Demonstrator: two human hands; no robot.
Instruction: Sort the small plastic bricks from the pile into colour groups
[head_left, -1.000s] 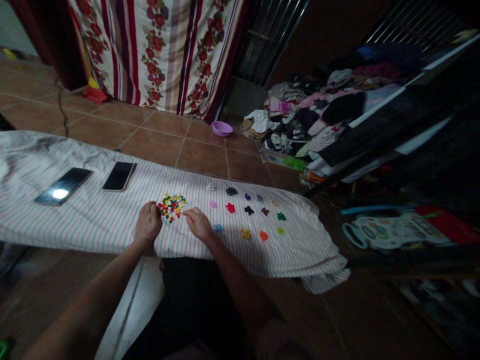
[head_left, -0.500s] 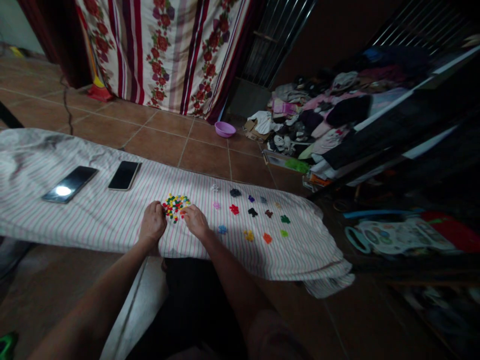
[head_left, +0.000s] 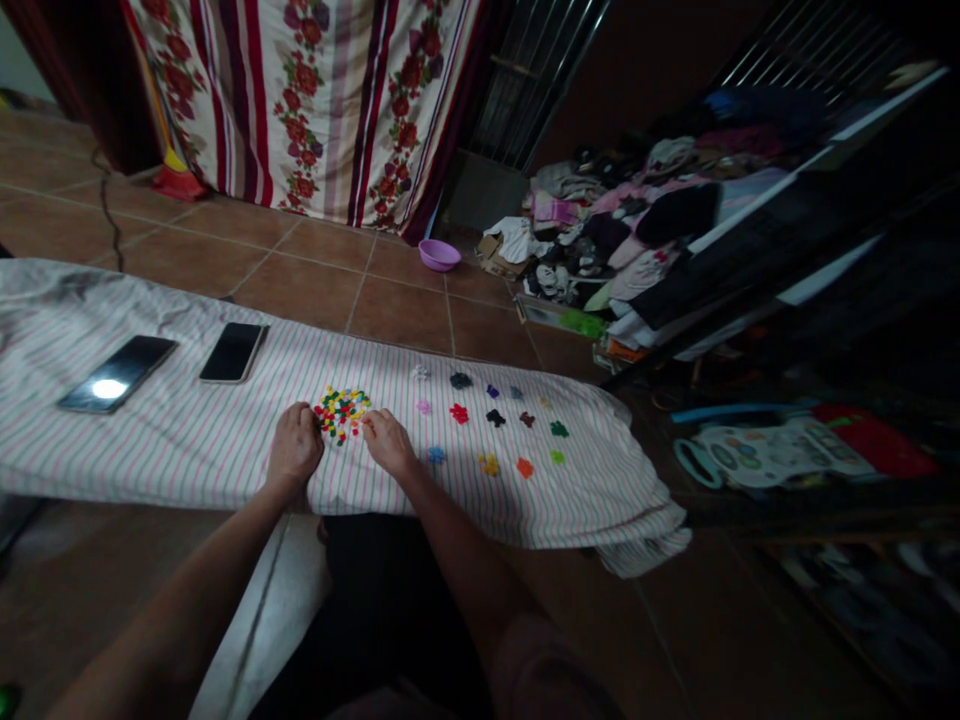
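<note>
A pile of small mixed-colour pieces (head_left: pixel 343 412) lies on a striped cloth (head_left: pixel 247 440). My left hand (head_left: pixel 295 445) rests at the pile's left edge, fingers curled; what its fingertips hold, if anything, is too small to name. At the right edge is my right hand (head_left: pixel 388 442), its fingertips pinched together on something I cannot make out. Right of it, the cloth bears several small single-colour heaps, among them a red heap (head_left: pixel 459 413), a black heap (head_left: pixel 495 418), a yellow heap (head_left: pixel 489 464), an orange heap (head_left: pixel 524 468) and a blue heap (head_left: pixel 436 454).
Two phones lie on the cloth at the left, a shiny one (head_left: pixel 118 374) and a dark one (head_left: pixel 233 353). Beyond the cloth, a purple basin (head_left: pixel 439 255) stands on the tiled floor, near a floral curtain (head_left: pixel 300 110) and piled clothes (head_left: pixel 622 225).
The whole view has shifted slightly, so the cloth and heaps appear further left. My right hand sits slightly further right relative to the pile, its fingers still pinched.
</note>
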